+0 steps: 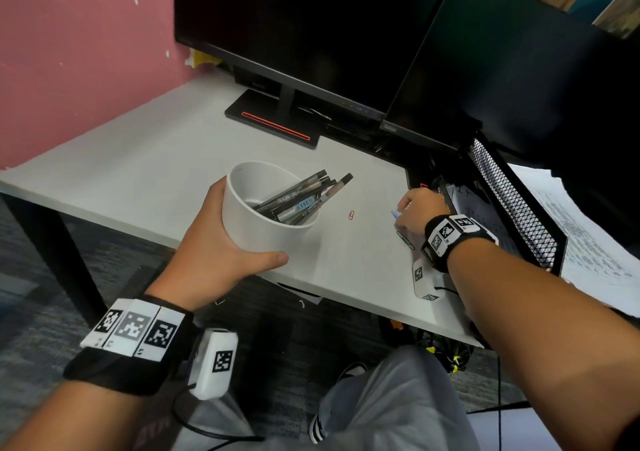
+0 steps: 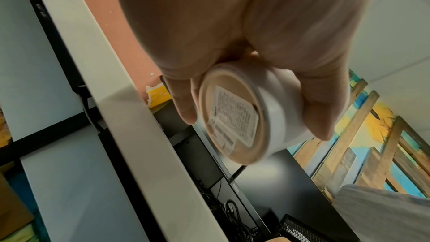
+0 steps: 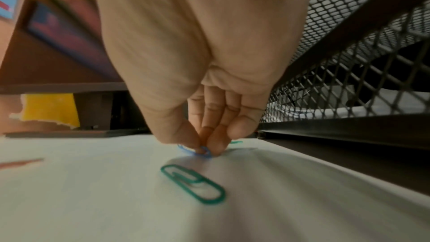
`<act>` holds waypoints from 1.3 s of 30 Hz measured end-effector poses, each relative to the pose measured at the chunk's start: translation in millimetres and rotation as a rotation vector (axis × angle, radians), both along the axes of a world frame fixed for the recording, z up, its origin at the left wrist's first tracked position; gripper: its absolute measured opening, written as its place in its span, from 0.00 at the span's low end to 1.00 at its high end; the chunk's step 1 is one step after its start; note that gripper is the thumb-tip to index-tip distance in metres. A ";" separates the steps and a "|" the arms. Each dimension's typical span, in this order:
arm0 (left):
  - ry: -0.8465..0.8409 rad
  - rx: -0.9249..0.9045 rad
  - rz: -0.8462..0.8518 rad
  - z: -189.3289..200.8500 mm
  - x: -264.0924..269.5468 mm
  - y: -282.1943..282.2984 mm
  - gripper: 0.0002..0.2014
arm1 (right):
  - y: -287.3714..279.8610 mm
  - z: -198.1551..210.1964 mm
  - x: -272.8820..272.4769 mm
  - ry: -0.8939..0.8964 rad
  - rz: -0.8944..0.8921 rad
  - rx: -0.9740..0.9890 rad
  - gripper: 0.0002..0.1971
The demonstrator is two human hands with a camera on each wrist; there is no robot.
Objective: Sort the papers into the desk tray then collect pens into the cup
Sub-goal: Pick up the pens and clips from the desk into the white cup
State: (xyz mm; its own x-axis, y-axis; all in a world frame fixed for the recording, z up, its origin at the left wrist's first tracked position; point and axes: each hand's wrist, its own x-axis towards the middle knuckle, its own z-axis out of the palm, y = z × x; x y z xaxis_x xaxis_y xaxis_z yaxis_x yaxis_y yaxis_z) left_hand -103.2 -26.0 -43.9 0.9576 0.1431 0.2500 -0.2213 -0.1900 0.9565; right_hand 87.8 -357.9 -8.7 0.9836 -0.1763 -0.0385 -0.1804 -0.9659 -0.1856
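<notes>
Holding cup (image 1: 266,222) w/ pens (image 1: 304,197) – L hand (image 1: 214,242) | R hand (image 1: 417,210) pinching blue clip (image 3: 197,151) on desk (image 1: 156,145)

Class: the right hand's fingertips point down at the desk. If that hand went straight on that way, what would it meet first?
The right hand already pinches a small blue paper clip at the white desk top, so it would meet the desk top almost at once. The green paper clip lies nearer the wrist, outside that line.

Smooth matt white cup (image 1: 263,222), black metal mesh tray (image 1: 512,204), matt pale desk (image 1: 138,159), glossy plastic-coated clips (image 3: 193,183)
</notes>
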 end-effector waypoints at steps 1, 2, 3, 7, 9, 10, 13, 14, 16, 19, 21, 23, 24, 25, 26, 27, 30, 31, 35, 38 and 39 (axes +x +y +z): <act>-0.001 0.003 0.000 0.1 0.0 0.0 0.55 | -1.9 0.8 0.9 -0.010 -0.005 0.022 0.09; 0.000 0.005 0.001 0.1 0.3 0.0 0.55 | -2.4 4.5 -0.4 -0.002 -0.006 0.072 0.08; 0.001 0.006 0.002 0.1 0.4 0.0 0.55 | -5.6 6.0 2.2 -0.001 -0.011 0.138 0.10; 0.001 0.001 -0.001 0.2 -0.1 -0.6 0.55 | -10.8 17.5 0.5 0.021 -0.098 0.326 0.14; -0.002 0.002 -0.009 0.3 -0.4 -2.0 0.56 | -15.0 19.9 0.8 0.028 -0.143 0.448 0.11; -0.002 0.003 -0.012 0.6 -0.6 -2.7 0.56 | -14.8 19.7 0.6 -0.007 -0.172 0.553 0.11; 0.000 0.007 -0.020 2.1 -1.6 -5.6 0.55 | -23.7 17.3 0.3 0.042 -0.217 0.625 0.12; 0.001 0.008 -0.022 2.1 -1.7 -6.5 0.56 | -23.6 17.1 -4.8 0.082 -0.223 0.587 0.09; 0.003 0.010 -0.028 2.2 -2.6 -7.8 0.56 | -18.5 21.1 -15.5 0.190 -0.200 0.488 0.01; 0.003 0.018 -0.035 2.2 -3.5 -10.1 0.56 | -15.3 25.0 -25.3 0.352 -0.059 0.075 0.13; 0.003 0.020 -0.040 1.9 -3.4 -10.9 0.56 | -11.0 23.3 -30.1 0.404 -0.001 -0.064 0.15; 0.001 0.021 -0.045 1.1 -3.1 -11.4 0.56 | -6.4 18.2 -30.9 0.392 0.017 -0.099 0.13; 0.000 0.022 -0.045 0.7 -2.8 -11.2 0.56 | -4.3 16.3 -31.4 0.389 0.023 -0.112 0.12; 0.000 0.024 -0.044 0.4 -2.9 -11.1 0.56 | -2.8 13.9 -30.8 0.384 0.033 -0.122 0.11; 0.001 0.025 -0.043 0.3 -2.9 -11.1 0.56 | 0.0 13.4 -32.6 0.376 0.049 -0.125 0.11; 0.000 0.027 -0.042 0.0 -2.8 -10.9 0.56 | 2.7 13.1 -34.4 0.366 0.060 -0.124 0.11; 0.003 0.031 -0.039 -0.7 -2.8 -10.2 0.56 | 6.6 11.3 -39.2 0.378 0.064 -0.103 0.11; 0.004 0.029 -0.036 -0.7 -2.8 -10.2 0.56 | 6.8 9.9 -39.7 0.381 0.062 -0.094 0.12; 0.011 0.026 -0.030 -0.2 -2.8 -10.6 0.56 | 9.0 5.4 -42.2 0.386 0.084 -0.019 0.14; 0.009 0.028 -0.034 -0.7 -2.6 -10.5 0.55 | 13.4 12.3 -47.2 0.390 0.098 0.020 0.11; 0.009 0.028 -0.036 -0.7 -2.6 -10.6 0.55 | 16.3 19.6 -48.3 0.372 0.116 0.053 0.10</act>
